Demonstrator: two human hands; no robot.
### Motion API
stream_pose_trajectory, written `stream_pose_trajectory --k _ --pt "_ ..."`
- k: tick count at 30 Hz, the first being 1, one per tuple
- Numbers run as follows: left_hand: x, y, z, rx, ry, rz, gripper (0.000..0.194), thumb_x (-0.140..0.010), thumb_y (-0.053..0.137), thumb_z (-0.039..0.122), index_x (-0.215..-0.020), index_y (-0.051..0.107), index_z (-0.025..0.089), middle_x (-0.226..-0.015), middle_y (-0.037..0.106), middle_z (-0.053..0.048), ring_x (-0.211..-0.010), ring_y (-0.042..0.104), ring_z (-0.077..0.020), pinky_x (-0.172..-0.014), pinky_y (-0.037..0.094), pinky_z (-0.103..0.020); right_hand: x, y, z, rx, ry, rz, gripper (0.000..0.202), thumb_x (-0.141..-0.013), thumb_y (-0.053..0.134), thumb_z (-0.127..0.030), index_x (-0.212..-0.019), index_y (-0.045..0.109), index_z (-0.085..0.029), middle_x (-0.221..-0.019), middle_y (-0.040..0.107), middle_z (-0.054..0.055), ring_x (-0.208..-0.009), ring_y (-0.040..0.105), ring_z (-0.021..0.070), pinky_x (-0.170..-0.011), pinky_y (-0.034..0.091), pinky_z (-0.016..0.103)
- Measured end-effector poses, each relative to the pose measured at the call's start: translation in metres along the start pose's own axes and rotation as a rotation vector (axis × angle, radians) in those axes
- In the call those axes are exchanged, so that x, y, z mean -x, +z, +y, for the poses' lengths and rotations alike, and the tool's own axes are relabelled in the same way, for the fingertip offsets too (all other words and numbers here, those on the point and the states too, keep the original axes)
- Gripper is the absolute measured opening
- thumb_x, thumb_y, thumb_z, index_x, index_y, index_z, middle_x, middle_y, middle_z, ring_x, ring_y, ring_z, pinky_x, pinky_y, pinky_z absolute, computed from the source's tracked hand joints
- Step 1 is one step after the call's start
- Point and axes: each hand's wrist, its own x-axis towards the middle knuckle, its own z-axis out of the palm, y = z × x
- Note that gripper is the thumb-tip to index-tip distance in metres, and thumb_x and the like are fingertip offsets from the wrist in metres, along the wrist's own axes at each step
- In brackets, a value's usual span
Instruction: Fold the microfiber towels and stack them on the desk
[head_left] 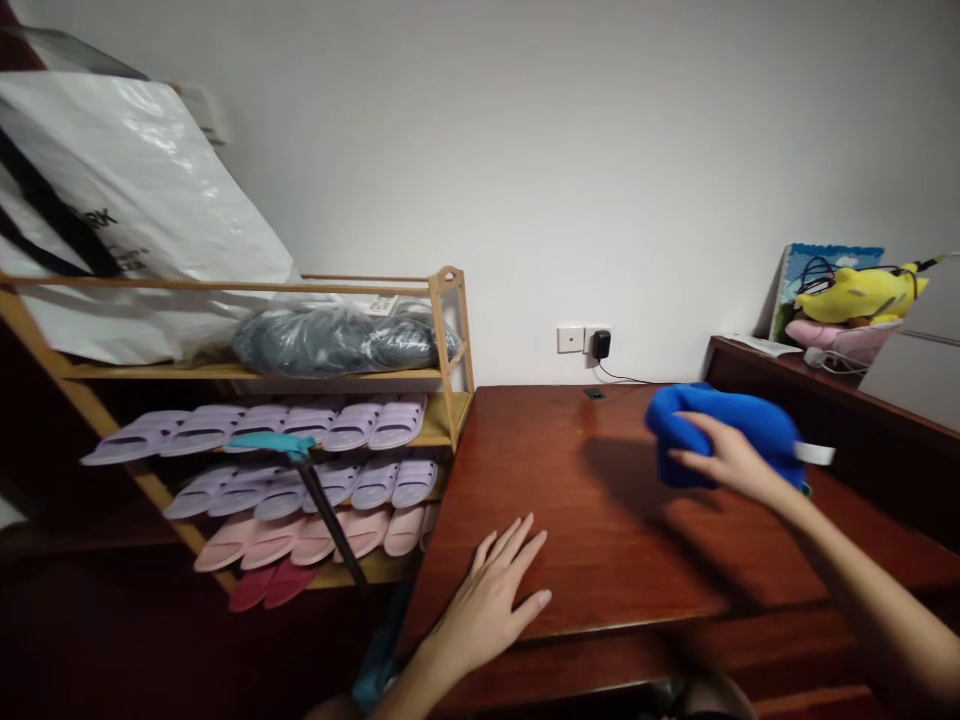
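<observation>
Over the right part of the reddish-brown wooden desk (525, 460), my right hand (724, 455) grips a soft blue fabric item (750, 425) with a white tag at its right end. The item is raised a little and casts a shadow on the desktop; its exact kind does not show. My left hand (495, 595) lies palm down near the desk's front left edge, fingers stretched out, holding nothing.
A wooden rack (450, 370) left of the desk bears lilac slippers (397, 422), pink slippers (356, 530), a plastic-wrapped grey bundle (337, 335) and a white bag (142, 190). A black plug (601, 344) sits in the wall. A yellow plush toy (855, 295) lies on the raised shelf at right.
</observation>
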Motion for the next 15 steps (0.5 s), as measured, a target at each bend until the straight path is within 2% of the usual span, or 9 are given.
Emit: stream_pose_trajectory --k 1,3,4,5,7,10,13,15 --pt "0.002 -0.001 -0.001 0.011 -0.03 0.048 0.058 -0.092 0.051 0.036 -0.145 0.029 0.027 -0.154 0.022 -0.005 -0.139 0.023 -0.0239 -0.112 0.024 -0.046 0.01 0.016 -0.024 -0.006 -0.1 -0.208 0.072 -0.071 0.06 -0.062 -0.129 0.053 -0.02 -0.128 0.056 0.01 -0.118 0.05 0.0291 -0.104 0.036 0.045" --pt "0.007 -0.005 -0.003 0.025 -0.082 0.146 0.057 -0.094 0.047 0.031 -0.146 0.026 0.024 -0.154 0.023 -0.006 -0.139 0.024 -0.0223 -0.111 0.026 -0.042 0.034 0.045 -0.06 -0.004 -0.223 -0.613 0.079 -0.073 0.057 -0.064 -0.14 0.041 -0.024 -0.137 0.047 0.011 -0.126 0.042 0.0307 -0.107 0.031 0.049" --pt "0.01 -0.009 -0.003 0.029 -0.096 0.184 0.056 -0.095 0.045 0.03 -0.147 0.024 0.024 -0.154 0.024 -0.007 -0.139 0.024 -0.0219 -0.111 0.026 -0.042 0.046 0.058 -0.071 0.019 -0.257 -0.749 0.079 -0.073 0.057 -0.066 -0.14 0.04 -0.027 -0.139 0.045 0.012 -0.127 0.04 0.0318 -0.107 0.029 0.052" --pt "0.013 -0.014 -0.003 0.034 -0.101 0.212 0.055 -0.097 0.042 0.03 -0.148 0.022 0.023 -0.153 0.024 -0.007 -0.139 0.024 -0.0216 -0.111 0.026 -0.041 0.057 0.069 -0.078 0.042 -0.28 -0.829 0.079 -0.073 0.056 -0.067 -0.14 0.04 -0.028 -0.138 0.044 0.012 -0.127 0.039 0.0322 -0.106 0.028 0.053" --pt "0.016 -0.025 0.0 0.04 -0.076 0.219 0.055 -0.098 0.038 0.032 -0.149 0.018 0.024 -0.153 0.024 -0.007 -0.139 0.024 -0.0213 -0.111 0.026 -0.041 0.073 0.086 -0.083 0.086 -0.303 -0.845 0.073 -0.076 0.054 -0.065 -0.138 0.043 -0.029 -0.137 0.043 0.012 -0.127 0.038 0.0315 -0.107 0.025 0.054" --pt "0.017 -0.034 0.012 0.028 0.026 0.116 0.056 -0.097 0.04 0.037 -0.149 0.019 0.027 -0.154 0.022 -0.006 -0.139 0.022 -0.0229 -0.111 0.025 -0.044 0.086 0.099 -0.081 0.087 -0.324 -0.769 0.061 -0.081 0.054 -0.049 -0.137 0.043 -0.028 -0.135 0.042 0.011 -0.127 0.036 0.0278 -0.108 0.024 0.051" --pt "0.015 -0.025 0.028 0.0 0.1 -0.001 0.068 -0.087 0.055 0.051 -0.145 0.029 0.027 -0.154 0.022 -0.007 -0.14 0.015 -0.0309 -0.109 0.024 -0.053 0.093 0.104 -0.079 0.099 -0.373 -0.721 0.057 -0.081 0.048 -0.022 -0.137 0.04 -0.028 -0.127 0.048 0.009 -0.119 0.042 0.0228 -0.105 0.028 0.048" --pt "0.013 -0.012 0.037 -0.018 0.097 -0.013 0.072 -0.08 0.061 0.058 -0.139 0.039 0.024 -0.152 0.027 -0.01 -0.14 0.011 -0.0352 -0.107 0.023 -0.057 0.096 0.108 -0.077 0.203 -0.401 -0.619 0.058 -0.077 0.042 -0.011 -0.133 0.045 -0.025 -0.12 0.052 0.01 -0.112 0.045 0.0236 -0.1 0.031 0.049"
